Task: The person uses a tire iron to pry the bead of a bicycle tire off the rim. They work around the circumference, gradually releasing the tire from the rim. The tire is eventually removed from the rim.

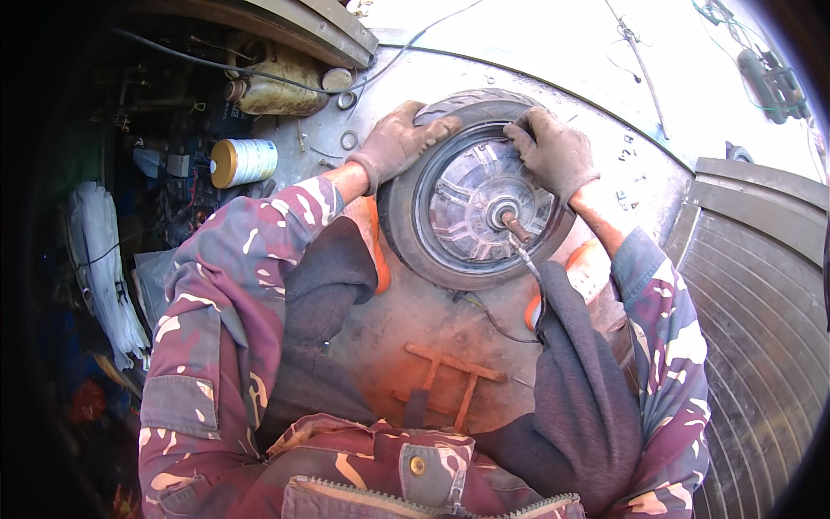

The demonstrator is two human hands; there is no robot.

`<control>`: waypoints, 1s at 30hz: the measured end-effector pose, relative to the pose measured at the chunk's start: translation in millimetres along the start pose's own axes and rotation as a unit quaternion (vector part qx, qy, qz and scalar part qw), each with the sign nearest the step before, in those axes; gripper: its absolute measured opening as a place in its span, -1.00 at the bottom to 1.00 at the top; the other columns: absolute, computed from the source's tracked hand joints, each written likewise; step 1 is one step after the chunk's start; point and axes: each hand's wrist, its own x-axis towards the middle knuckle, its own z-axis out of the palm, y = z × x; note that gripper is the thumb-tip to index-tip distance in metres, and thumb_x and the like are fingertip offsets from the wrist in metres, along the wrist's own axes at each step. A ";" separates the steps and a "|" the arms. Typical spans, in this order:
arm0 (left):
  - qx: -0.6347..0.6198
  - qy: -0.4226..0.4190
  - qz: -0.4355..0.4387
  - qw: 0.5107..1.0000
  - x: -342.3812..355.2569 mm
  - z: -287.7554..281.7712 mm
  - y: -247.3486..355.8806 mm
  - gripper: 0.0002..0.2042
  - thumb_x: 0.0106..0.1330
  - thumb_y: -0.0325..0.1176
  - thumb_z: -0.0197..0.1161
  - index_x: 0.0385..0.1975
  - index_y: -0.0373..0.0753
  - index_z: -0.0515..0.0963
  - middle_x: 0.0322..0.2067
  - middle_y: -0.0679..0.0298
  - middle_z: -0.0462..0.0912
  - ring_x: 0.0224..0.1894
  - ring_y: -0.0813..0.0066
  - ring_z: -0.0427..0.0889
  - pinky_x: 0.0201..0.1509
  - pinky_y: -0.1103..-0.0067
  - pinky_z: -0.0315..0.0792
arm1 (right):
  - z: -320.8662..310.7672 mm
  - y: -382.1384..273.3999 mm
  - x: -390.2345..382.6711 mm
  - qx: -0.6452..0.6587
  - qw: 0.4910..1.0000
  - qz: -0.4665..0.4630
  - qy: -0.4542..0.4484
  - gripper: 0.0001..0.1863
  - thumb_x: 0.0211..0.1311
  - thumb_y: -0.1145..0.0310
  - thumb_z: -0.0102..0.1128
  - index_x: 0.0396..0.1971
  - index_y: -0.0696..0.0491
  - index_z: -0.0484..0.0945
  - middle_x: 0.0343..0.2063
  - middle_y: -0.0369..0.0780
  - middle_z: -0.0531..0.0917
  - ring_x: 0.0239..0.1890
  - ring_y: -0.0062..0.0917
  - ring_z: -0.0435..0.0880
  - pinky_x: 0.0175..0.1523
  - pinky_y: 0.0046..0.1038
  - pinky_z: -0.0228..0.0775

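Note:
A hub-motor wheel point(484, 203) with a black rubber tyre point(406, 227) lies tilted on the ground between my feet, a rusty axle point(516, 227) sticking out of its grey metal hub. From the axle a cable point(534, 270) runs down past my right leg. Gloved in grey-brown, my left hand point(405, 143) is closed over the upper left of the tyre, thumb toward the rim. My right hand point(553, 151), gloved alike, grips the tyre's upper right with bent fingers at the rim edge. Some fingertips of both hands are hidden.
A rusty metal frame point(450, 374) lies close in front of me. To the left are a thread spool point(245, 163), a dirty plastic bottle point(281, 82), metal rings point(348, 139) and a white bundle point(105, 268). A ribbed metal shutter point(761, 285) stands right; a black cable point(259, 69) crosses upper left.

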 end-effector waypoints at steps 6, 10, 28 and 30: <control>0.044 0.004 0.022 0.999 -0.5 -4.6 10.0 -0.65 0.69 -0.14 0.06 0.38 0.19 0.53 0.24 -0.17 0.58 0.26 -0.19 0.62 0.36 0.21 0.55 | -0.6 7.6 6.5 0.197 0.962 0.187 0.033 -0.58 0.62 0.08 0.15 0.10 0.15 0.65 -0.34 -0.06 0.85 -0.25 -0.28 0.89 -0.01 -0.28 0.67; 0.023 -0.003 -0.010 1.000 -1.4 -10.8 18.0 -0.65 0.69 -0.12 0.05 0.38 0.18 0.54 0.19 -0.25 0.57 0.18 -0.21 0.66 0.30 0.21 0.58 | -6.9 14.6 13.7 0.243 0.950 0.193 -0.008 -0.58 0.60 0.14 0.16 0.03 0.26 0.65 -0.39 -0.11 0.86 -0.29 -0.34 0.89 -0.03 -0.33 0.66; 0.031 0.056 0.062 0.996 -9.1 -4.6 9.7 -0.70 0.64 -0.19 0.14 0.27 0.06 0.61 0.22 -0.19 0.57 0.17 -0.17 0.69 0.25 0.23 0.62 | 13.6 54.7 -21.0 0.415 0.842 0.345 0.012 -0.58 0.60 0.14 0.03 -0.07 0.22 0.68 -0.31 -0.12 0.81 -0.39 -0.45 0.76 -0.20 -0.42 0.58; 0.032 0.026 -0.004 0.999 -6.6 -4.3 6.8 -0.63 0.60 -0.10 0.15 0.29 -0.02 0.58 0.20 -0.21 0.59 0.18 -0.14 0.69 0.26 0.25 0.60 | 19.8 58.3 -21.3 0.385 0.866 0.319 0.032 -0.59 0.61 0.14 0.05 -0.09 0.21 0.68 -0.39 -0.19 0.79 -0.46 -0.51 0.71 -0.28 -0.46 0.56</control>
